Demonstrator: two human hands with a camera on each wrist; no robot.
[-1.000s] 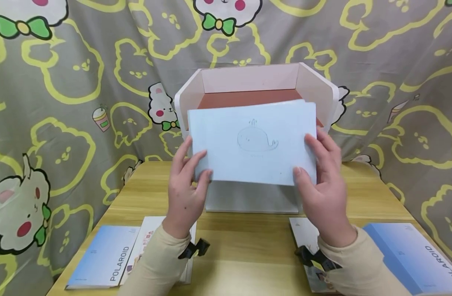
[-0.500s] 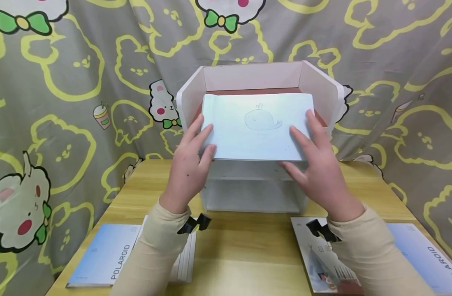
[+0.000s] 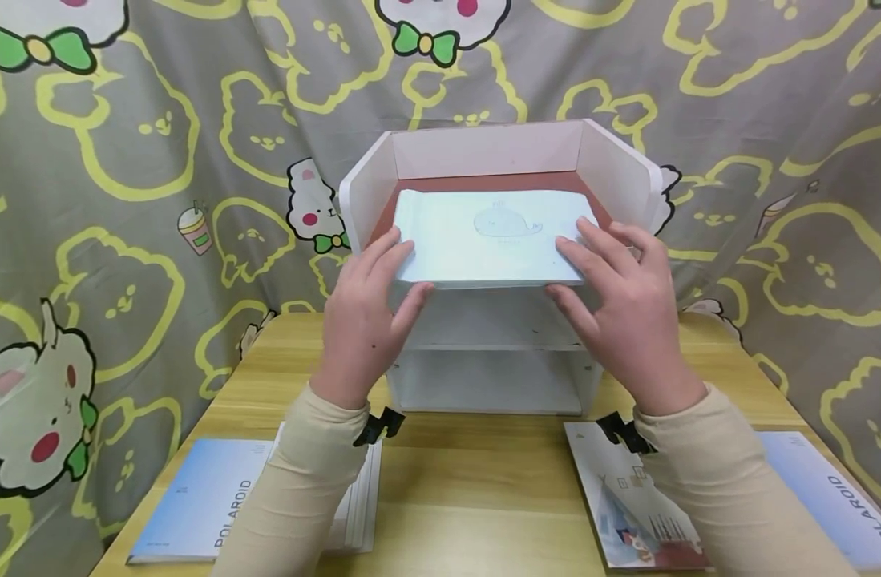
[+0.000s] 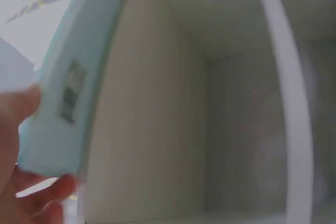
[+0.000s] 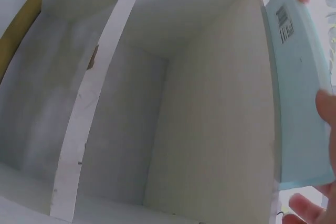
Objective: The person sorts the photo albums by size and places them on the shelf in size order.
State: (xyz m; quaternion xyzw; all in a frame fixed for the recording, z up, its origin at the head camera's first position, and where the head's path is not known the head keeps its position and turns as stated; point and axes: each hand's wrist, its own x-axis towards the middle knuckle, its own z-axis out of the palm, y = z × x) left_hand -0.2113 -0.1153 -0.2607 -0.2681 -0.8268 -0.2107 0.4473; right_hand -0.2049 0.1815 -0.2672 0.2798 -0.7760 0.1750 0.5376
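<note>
A thick pale blue book [image 3: 447, 252] with a whale drawn on its cover lies nearly flat at the top level of a white shelf unit [image 3: 483, 320], over the brown top board [image 3: 476, 183]. My left hand [image 3: 358, 320] holds its left end, fingers over the cover and thumb at the front edge. At the other end my right hand [image 3: 628, 316] holds it the same way, some fingertips on the cover. Both wrist views show the barcode on its long blue side [image 5: 296, 82], level with the board's front edge. What touches underneath is hidden.
Two open compartments lie below the top level, split by a white shelf board [image 4: 281, 51]. On the table [image 3: 476, 497], a blue POLAROID book [image 3: 195, 497] and white books [image 3: 357, 505] lie left; a picture-covered book [image 3: 635, 505] and another blue POLAROID book [image 3: 822, 489] lie right.
The pale blue book has moved away from me toward the shelf's top level and tipped from facing me to nearly flat. Both hands have moved forward with it.
</note>
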